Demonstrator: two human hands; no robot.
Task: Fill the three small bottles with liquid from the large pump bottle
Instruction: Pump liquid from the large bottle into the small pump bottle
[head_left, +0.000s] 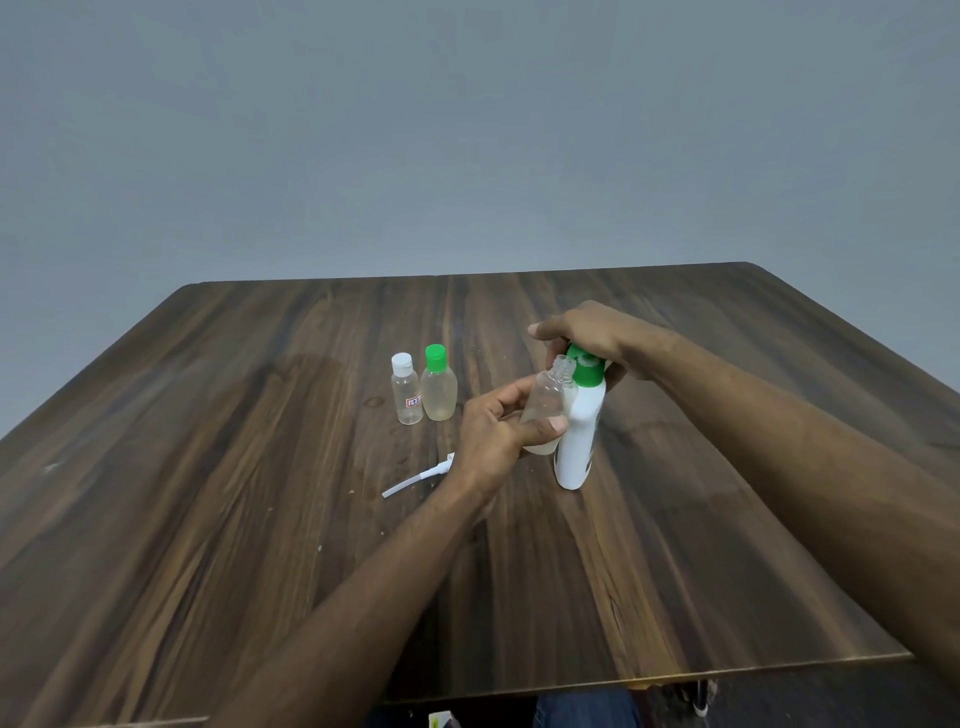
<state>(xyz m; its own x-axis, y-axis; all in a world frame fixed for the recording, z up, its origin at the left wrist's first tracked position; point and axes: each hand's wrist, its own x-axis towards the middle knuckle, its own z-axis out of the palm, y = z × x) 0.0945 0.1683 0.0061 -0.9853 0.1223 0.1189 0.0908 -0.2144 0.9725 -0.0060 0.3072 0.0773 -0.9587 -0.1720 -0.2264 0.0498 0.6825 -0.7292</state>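
My left hand (498, 431) grips a clear uncapped small bottle (548, 402), holding it tilted against the large white pump bottle (579, 441) with its mouth under the green pump head (587, 366). A little pale liquid lies at the small bottle's bottom. My right hand (587, 332) rests on top of the pump head, fingers curled over it. Two capped small bottles stand to the left: one with a white cap (406, 389) and one with a green cap (439, 384).
A white spray cap with a dip tube (421, 475) lies on the dark wooden table (260, 467) just left of my left wrist. A grey wall rises behind the table. Legs in jeans show below the near edge.
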